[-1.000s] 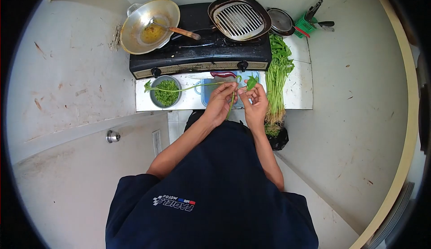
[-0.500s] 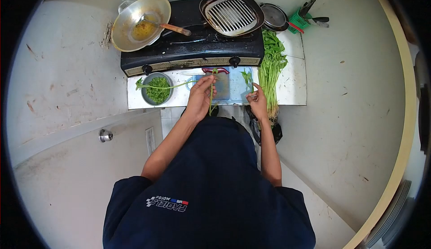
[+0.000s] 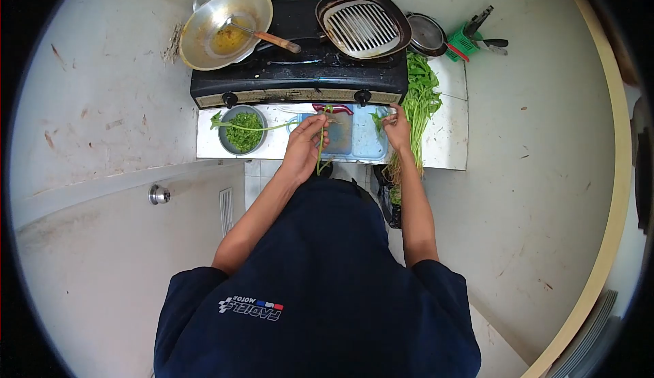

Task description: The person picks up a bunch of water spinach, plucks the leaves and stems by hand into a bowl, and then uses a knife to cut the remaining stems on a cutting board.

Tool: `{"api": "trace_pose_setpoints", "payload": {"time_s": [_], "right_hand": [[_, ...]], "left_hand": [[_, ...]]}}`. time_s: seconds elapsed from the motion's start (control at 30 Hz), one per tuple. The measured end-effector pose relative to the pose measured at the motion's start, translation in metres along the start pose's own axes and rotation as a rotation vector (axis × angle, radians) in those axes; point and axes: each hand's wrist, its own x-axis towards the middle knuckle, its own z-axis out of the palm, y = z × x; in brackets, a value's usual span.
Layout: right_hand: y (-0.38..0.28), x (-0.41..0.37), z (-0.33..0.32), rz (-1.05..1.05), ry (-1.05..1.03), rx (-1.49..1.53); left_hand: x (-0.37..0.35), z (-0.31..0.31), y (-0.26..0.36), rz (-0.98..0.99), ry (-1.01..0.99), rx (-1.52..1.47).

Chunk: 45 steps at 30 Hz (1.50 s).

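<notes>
My left hand point(image 3: 304, 147) grips a long green vegetable stem point(image 3: 262, 127) that reaches left across a metal bowl of chopped greens point(image 3: 243, 131); another stem piece hangs down from the same fist. My right hand point(image 3: 398, 129) is over the right edge of a blue cutting board point(image 3: 363, 143), pinching a small green leaf beside a bundle of leafy greens point(image 3: 414, 111) lying on the counter.
A black two-burner stove point(image 3: 300, 78) stands behind the counter with a wok and spatula point(image 3: 225, 27) on the left and a dark grill pan point(image 3: 364, 23) on the right. A red chilli point(image 3: 334, 109), a lidded pot point(image 3: 426, 32) and a green basket of utensils point(image 3: 464, 37) are nearby. A black bag point(image 3: 388, 197) hangs below the counter.
My hands have separated: the left stayed over the board with the stem, the right carried a plucked leaf up and right toward the greens bundle.
</notes>
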Motion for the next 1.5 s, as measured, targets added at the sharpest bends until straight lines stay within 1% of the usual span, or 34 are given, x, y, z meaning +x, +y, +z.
{"api": "trace_pose_setpoints", "payload": {"time_s": [0.03, 0.13, 0.3, 0.4, 0.43, 0.53, 0.57, 0.67, 0.7, 0.8, 0.9, 1.0, 1.1, 1.27, 1.37, 1.47, 1.5], "right_hand": [[0.0, 0.002, 0.001, -0.044, 0.04, -0.025], [0.007, 0.004, 0.005, -0.057, 0.049, -0.234], [0.032, -0.009, 0.015, 0.06, -0.111, -0.449], [0.031, -0.03, 0.015, -0.037, -0.038, -0.42], [0.026, -0.038, 0.017, -0.049, 0.019, -0.427], [0.002, -0.054, 0.02, -0.036, 0.097, -0.242], [-0.011, -0.058, 0.021, -0.042, 0.122, -0.132], [-0.061, -0.069, 0.017, 0.024, -0.078, 0.338], [-0.087, -0.076, 0.01, 0.015, -0.154, 0.487], [-0.146, -0.09, -0.009, 0.02, -0.282, 0.68], [-0.197, -0.102, -0.02, -0.133, -0.229, 0.747], [-0.21, -0.101, -0.027, -0.177, -0.225, 0.762], [-0.21, -0.099, -0.026, -0.173, -0.201, 0.784], [-0.208, -0.097, -0.027, -0.098, -0.26, 0.859], [-0.21, -0.097, -0.025, -0.055, -0.25, 0.915], [-0.208, -0.095, -0.025, -0.017, -0.249, 0.953], [-0.206, -0.095, -0.025, -0.006, -0.252, 0.96]], "left_hand": [[0.0, -0.002, 0.001, 0.004, 0.0, -0.007], [0.0, -0.003, 0.005, 0.022, 0.016, 0.001], [0.001, -0.002, 0.007, 0.058, 0.033, 0.034], [0.0, 0.005, 0.009, 0.058, 0.019, 0.047], [-0.002, 0.009, 0.01, 0.051, 0.013, 0.043], [-0.002, 0.017, 0.011, 0.054, -0.02, 0.067], [-0.002, 0.019, 0.011, 0.059, -0.041, 0.084], [0.003, 0.021, 0.009, 0.057, -0.097, 0.099], [0.004, 0.023, 0.009, 0.056, -0.113, 0.106], [0.007, 0.03, 0.011, 0.055, -0.155, 0.145], [0.008, 0.034, 0.012, 0.076, -0.203, 0.18], [0.007, 0.041, 0.015, 0.124, -0.27, 0.24], [0.007, 0.041, 0.018, 0.146, -0.335, 0.304], [0.009, 0.034, 0.017, 0.163, -0.393, 0.411], [0.004, 0.04, 0.021, 0.125, -0.393, 0.393], [-0.003, 0.05, 0.027, 0.009, -0.306, 0.315], [-0.002, 0.049, 0.027, 0.007, -0.323, 0.32]]}}
